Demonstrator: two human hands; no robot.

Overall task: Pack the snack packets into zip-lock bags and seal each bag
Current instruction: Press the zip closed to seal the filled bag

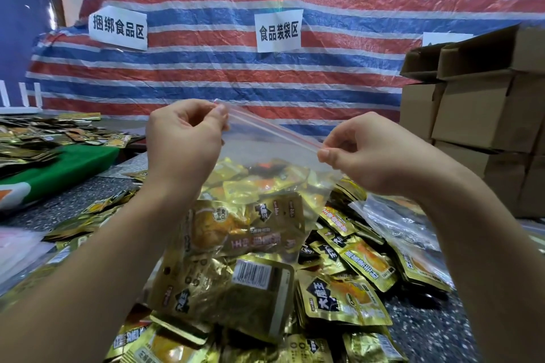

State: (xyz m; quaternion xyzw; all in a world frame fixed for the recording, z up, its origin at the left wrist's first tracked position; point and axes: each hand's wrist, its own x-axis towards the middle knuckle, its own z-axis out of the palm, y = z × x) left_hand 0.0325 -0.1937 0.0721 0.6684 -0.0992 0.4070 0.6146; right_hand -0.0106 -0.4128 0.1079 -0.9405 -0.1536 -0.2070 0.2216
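Held above the loose packets [339,298] by left hand [182,138] and right hand [374,156] pinching the zip strip [271,130] ends: thin, slippery bag [244,215], bottom-heavy, seal apparently unclosed.

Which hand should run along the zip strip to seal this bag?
Probably right. The right hand pinches the red zip strip at its lower, nearer end and has bare strip ahead; the left hand holds the raised far corner of the zip-lock bag, a good anchor.
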